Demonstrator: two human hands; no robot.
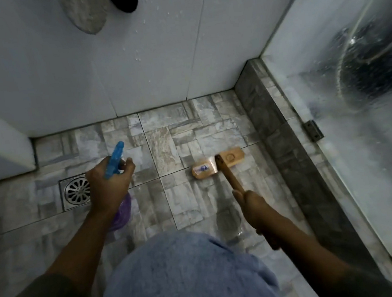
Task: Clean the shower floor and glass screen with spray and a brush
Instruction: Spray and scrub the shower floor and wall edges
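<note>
My left hand (pixel 107 181) grips a spray bottle (pixel 114 163) with a blue trigger head and a purple body, its nozzle pointing at the floor ahead. My right hand (pixel 254 208) holds the wooden handle of a scrubbing brush. The brush's wooden head (pixel 218 164) lies flat on the stone-patterned shower floor (pixel 165 142), close to the right side. The glass screen (pixel 355 107) stands on the right, wet and streaked with droplets.
A square metal drain (pixel 75 192) sits in the floor just left of my left hand. A dark tiled kerb (pixel 277 125) runs under the glass, with a metal hinge bracket (pixel 313 131) on it. White tiled walls (pixel 85 75) close off the back and left. My blue-clad knee (pixel 186 275) fills the lower middle.
</note>
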